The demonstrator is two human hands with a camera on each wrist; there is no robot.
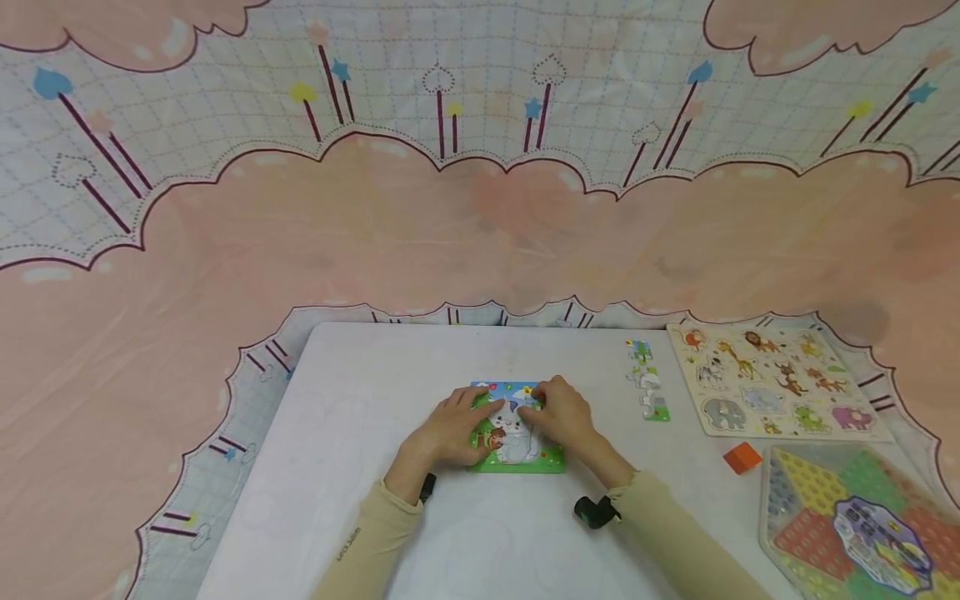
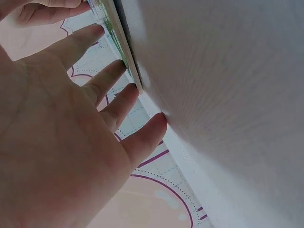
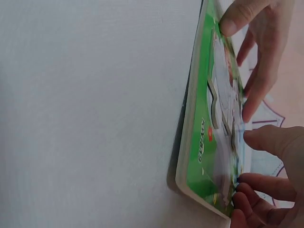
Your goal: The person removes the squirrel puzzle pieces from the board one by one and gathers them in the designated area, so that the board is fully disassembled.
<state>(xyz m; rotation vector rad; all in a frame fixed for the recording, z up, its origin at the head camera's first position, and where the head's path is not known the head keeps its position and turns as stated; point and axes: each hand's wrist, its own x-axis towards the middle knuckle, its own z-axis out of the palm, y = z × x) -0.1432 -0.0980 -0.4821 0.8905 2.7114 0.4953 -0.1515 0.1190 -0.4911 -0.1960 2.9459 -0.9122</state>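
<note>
A small jigsaw board (image 1: pixel 555 462) with a green and blue border lies flat on the white table. Its picture is a white animal (image 1: pixel 517 446), and raised piece edges show in the right wrist view. My left hand (image 1: pixel 455 429) rests along the board's left side, fingers fairly straight, the thumb on the picture (image 3: pixel 229 27). At the upper right, my right hand (image 1: pixel 566 417) pinches a puzzle piece (image 3: pixel 234 149) at the board's surface between thumb and fingers; the fingers hide much of it. A greyish recess (image 3: pixel 223 156) shows beside that piece.
Several loose puzzle pieces (image 1: pixel 647 379) lie in a column right of the board. Beyond them are a wooden animal puzzle (image 1: pixel 787 379), an orange block (image 1: pixel 742 457) and a colourful plastic-covered game board (image 1: pixel 817 533). A patterned cloth (image 1: pixel 487 233) hangs behind the table (image 1: pixel 360 392).
</note>
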